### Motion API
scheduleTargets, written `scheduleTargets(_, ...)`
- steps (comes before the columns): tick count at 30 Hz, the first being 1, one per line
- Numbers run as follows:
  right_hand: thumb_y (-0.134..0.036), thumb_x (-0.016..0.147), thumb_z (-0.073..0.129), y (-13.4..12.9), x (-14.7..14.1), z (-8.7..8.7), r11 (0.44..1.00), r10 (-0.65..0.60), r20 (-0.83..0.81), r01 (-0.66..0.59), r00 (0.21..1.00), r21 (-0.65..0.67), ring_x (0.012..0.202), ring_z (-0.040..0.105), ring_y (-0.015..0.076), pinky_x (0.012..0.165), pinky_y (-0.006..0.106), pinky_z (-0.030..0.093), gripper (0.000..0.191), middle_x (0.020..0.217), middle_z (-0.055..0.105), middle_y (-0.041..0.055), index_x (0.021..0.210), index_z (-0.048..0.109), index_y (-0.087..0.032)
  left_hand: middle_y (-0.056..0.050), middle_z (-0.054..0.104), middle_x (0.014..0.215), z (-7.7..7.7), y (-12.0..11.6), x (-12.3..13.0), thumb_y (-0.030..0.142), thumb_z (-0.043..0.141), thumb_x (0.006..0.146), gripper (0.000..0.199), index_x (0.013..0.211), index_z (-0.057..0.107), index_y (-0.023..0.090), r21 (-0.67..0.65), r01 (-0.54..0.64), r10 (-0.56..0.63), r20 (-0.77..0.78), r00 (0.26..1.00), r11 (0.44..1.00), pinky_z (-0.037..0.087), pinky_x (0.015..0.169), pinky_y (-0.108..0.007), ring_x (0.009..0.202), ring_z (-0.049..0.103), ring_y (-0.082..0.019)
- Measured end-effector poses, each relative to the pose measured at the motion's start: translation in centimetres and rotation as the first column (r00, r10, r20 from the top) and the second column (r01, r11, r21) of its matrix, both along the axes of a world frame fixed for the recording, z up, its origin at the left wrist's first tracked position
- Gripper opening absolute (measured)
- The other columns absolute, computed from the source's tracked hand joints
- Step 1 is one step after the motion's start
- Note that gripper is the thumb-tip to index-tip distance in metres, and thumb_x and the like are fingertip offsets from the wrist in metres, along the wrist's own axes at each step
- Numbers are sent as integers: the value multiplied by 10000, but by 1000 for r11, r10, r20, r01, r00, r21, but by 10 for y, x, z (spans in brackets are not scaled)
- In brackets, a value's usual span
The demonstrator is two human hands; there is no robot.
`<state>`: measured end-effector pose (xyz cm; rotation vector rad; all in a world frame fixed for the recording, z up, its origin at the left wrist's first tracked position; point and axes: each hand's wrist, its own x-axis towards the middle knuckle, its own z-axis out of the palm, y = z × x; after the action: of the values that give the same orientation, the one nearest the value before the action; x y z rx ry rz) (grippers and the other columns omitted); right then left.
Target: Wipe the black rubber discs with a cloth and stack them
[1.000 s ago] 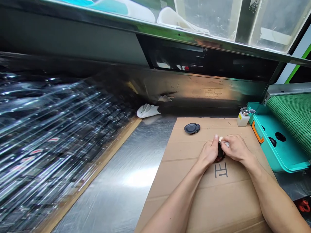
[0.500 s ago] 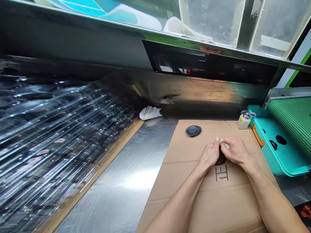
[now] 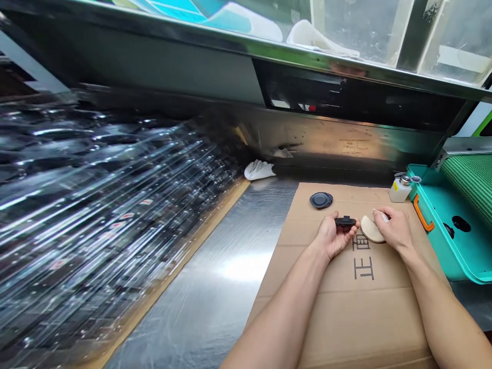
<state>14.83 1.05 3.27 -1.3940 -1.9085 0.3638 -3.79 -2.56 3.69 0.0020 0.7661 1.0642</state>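
Note:
My left hand point(image 3: 335, 237) is closed on a flat black round plastic part point(image 3: 345, 221), held edge-on just above the cardboard. To its right, my right hand point(image 3: 395, 229) pinches a small white piece point(image 3: 380, 215); its kind cannot be made out, though it looks like a bit of cloth or wipe. A cream-coloured round pad point(image 3: 372, 230) lies on the cardboard sheet point(image 3: 330, 318), partly covered by the right hand. Farther back on the sheet are black round discs point(image 3: 321, 200), stacked and overlapping.
A white pump bottle point(image 3: 400, 188) stands beside a teal bin point(image 3: 457, 261) with an orange handle and black parts inside. A white glove point(image 3: 260, 169) lies on the metal table point(image 3: 215, 271). Plastic-wrapped black goods point(image 3: 115, 195) fill the left; a green belt point(image 3: 471, 177) is at right.
My hands, together over the black part before, have moved apart. The left hand has turned palm up with the part, and the cream pad now shows. The view has shifted slightly.

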Motion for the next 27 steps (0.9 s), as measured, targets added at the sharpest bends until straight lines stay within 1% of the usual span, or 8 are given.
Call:
scheduleTargets(8, -391, 882, 537, 8, 13, 4, 996, -93, 69, 93, 993, 4, 848, 687, 222, 731, 284, 465, 286, 902, 766, 55, 892, 763, -215, -135, 634, 668, 3, -2, -1, 438, 234, 1025, 576, 1062, 596, -8, -15, -8, 9, 48, 999, 1000, 514, 401, -189, 462, 554, -121)
scheduleTargets(11, -349, 894, 519, 14, 23, 4, 986, -167, 210, 168, 963, 11, 874, 675, 238, 779, 315, 465, 283, 927, 759, 66, 944, 765, -218, -137, 631, 671, 2, -4, -1, 466, 231, 1020, 610, 1030, 610, -12, 18, 8, -8, 38, 999, 1000, 517, 419, -198, 478, 563, -128)
scheduleTargets(15, -330, 893, 541, 11, 27, 5, 970, -242, 416, 208, 876, 126, 1137, 574, 321, 934, 419, 440, 397, 1250, 651, 143, 1239, 678, -191, -129, 644, 706, -3, -6, 0, 561, 283, 992, 637, 1011, 638, 32, 148, -19, 20, -5, 1000, 989, 508, 434, -223, 502, 577, -140)
scheduleTargets(18, -436, 901, 578, 0, 19, 5, 997, 15, 459, -50, 888, 63, 1198, 531, 296, 981, 411, 423, 507, 1365, 562, 123, 1366, 574, -234, -124, 672, 767, -8, -5, 0, 582, 346, 975, 593, 1057, 646, 78, 248, -85, 102, -57, 993, 965, 510, 465, -234, 546, 606, -149)
scheduleTargets(21, -420, 893, 610, -7, 9, -1, 956, 291, 489, -260, 822, -132, 1104, 575, 254, 958, 373, 423, 413, 1177, 649, 83, 1275, 631, -264, -122, 698, 854, -13, -2, -1, 549, 360, 983, 519, 1132, 628, 131, 307, -121, 150, -71, 986, 944, 514, 498, -250, 601, 639, -164)
scheduleTargets(23, -365, 907, 591, -7, 3, -5, 968, 249, 475, -226, 844, -107, 1091, 572, 257, 961, 381, 417, 358, 1126, 662, 90, 1240, 653, -247, -122, 706, 909, -15, 0, 0, 504, 360, 995, 465, 1182, 606, 157, 334, -147, 182, -77, 980, 931, 532, 547, -275, 650, 660, -179)
scheduleTargets(25, -356, 941, 542, -8, -5, -10, 988, 142, 371, -155, 918, 4, 1113, 558, 263, 982, 399, 414, 367, 1185, 650, 107, 1273, 637, -231, -117, 707, 943, -18, 1, 3, 450, 373, 1004, 412, 1213, 588, 167, 354, -183, 222, -74, 972, 917, 559, 631, -311, 703, 675, -187)
scheduleTargets(27, -378, 970, 499, -14, -17, -12, 983, 134, 260, -161, 956, 86, 1103, 556, 264, 982, 405, 425, 386, 1227, 639, 116, 1298, 624, -219, -109, 709, 976, -20, 3, 8, 396, 391, 1009, 360, 1207, 586, 167, 357, -213, 245, -44, 969, 909, 572, 725, -334, 756, 684, -184)
